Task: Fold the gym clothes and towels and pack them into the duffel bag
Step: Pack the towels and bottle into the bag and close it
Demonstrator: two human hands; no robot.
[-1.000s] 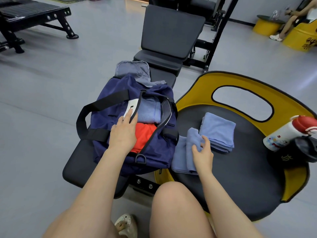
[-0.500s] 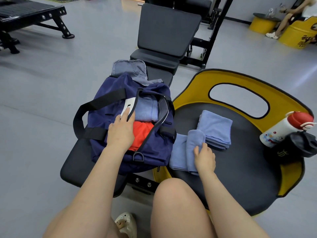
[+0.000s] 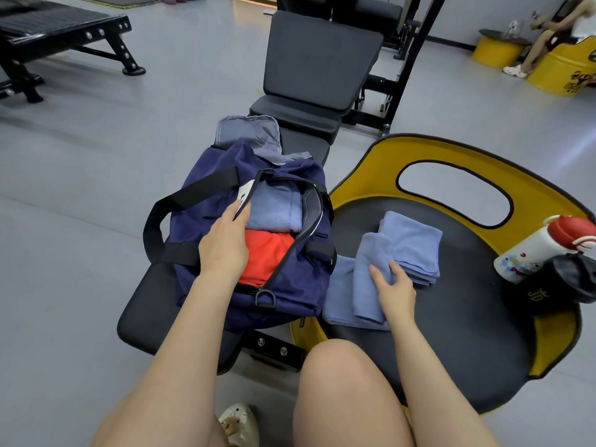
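right hand now closed on rolled towel, apparently lifted | duffel bag opening held by left hand | packing next

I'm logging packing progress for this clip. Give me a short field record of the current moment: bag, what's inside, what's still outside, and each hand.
bag: navy duffel bag, unzipped, lying on a black bench
inside bag: folded blue towel beside an orange garment
still outside: half-folded blue towel and folded towel stack on the yellow chair
left hand: holds the bag's opening edge apart
right hand: grips the half-folded towel
other: water bottle on the chair's right side
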